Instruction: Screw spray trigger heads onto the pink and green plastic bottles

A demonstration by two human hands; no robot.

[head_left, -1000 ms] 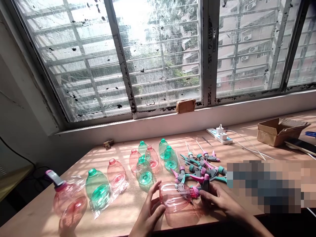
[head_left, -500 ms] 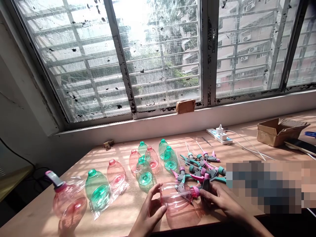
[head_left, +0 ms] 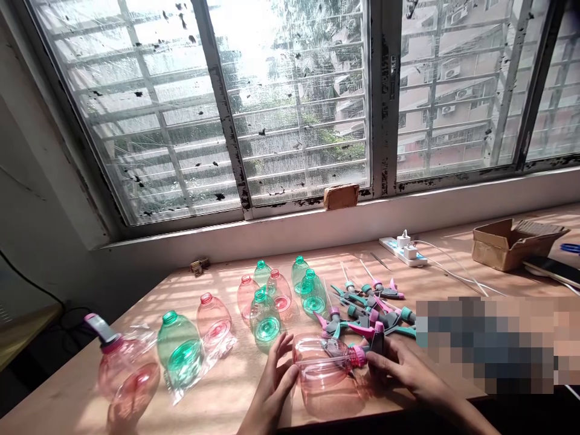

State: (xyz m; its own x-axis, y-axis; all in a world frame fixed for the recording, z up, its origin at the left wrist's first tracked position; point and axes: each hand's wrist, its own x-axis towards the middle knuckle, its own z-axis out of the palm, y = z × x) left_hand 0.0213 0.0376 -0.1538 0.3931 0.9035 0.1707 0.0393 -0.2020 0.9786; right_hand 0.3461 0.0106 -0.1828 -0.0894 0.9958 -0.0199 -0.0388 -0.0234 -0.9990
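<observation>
Ideally, a push-in or a turn at this joint is done with the clear pink bottle [head_left: 317,371] and the trigger spray head [head_left: 377,339] kept in one straight line, so that the pink collar [head_left: 357,356] meets the neck squarely and does not cross its threads. A light hold at the base suits the thin plastic, which could dent if squeezed; firmer fingers belong near the collar, clear of the trigger.

The left hand [head_left: 270,393] is curved round the bottle's base, its thumb and fingers lightly gripping it. The right hand [head_left: 403,364] grips the spray head just beyond the collar, though its shaded far fingers are hard to make out. The bottle lies on its side between the two hands, its base at the left and its neck towards the right, with more trigger spray heads [head_left: 368,302] on the wooden tabletop [head_left: 217,393] just beyond it.
</observation>
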